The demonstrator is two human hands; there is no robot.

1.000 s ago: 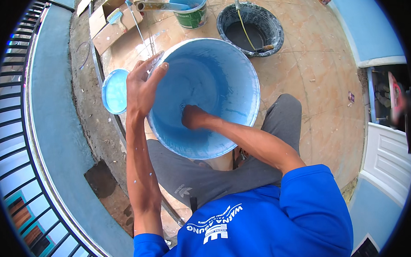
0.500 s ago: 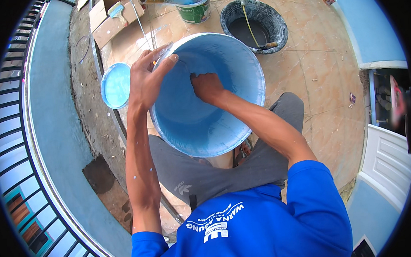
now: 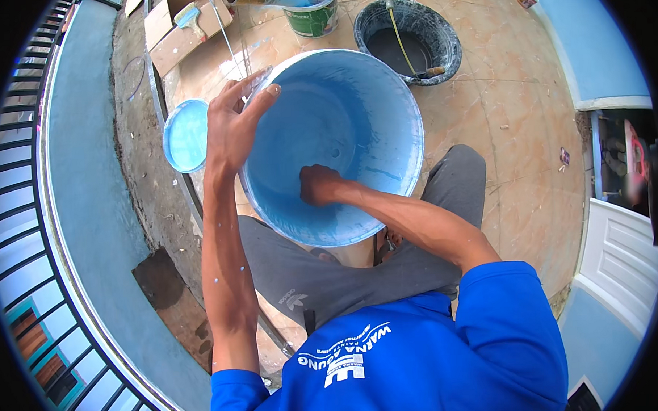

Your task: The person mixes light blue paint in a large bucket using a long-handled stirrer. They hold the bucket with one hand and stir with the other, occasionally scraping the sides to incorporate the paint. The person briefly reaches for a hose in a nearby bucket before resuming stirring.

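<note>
A large bucket [image 3: 385, 138], coated in pale blue inside, is tilted toward me between my bent legs. My left hand [image 3: 235, 122] grips its upper left rim, fingers over the edge. My right hand [image 3: 319, 184] is down inside the bucket against the lower inner wall, fingers curled; whatever they hold, if anything, is hidden. A round light blue lid or shallow container [image 3: 185, 138] sits just left of the bucket, beside my left wrist.
A black basin [image 3: 370, 37] with a roller handle [image 3: 429, 72] stands behind the bucket, beside a green paint pail [image 3: 312, 21]. A brush [image 3: 188, 20] lies on cardboard [image 3: 171, 48]. A black railing [image 3: 16, 166] runs along the left; blue walls [image 3: 606, 51] stand at right.
The bucket and my left hand have shifted slightly up and right. My right hand moved up the bucket's inside, then back down toward its lower wall in the last half second.
</note>
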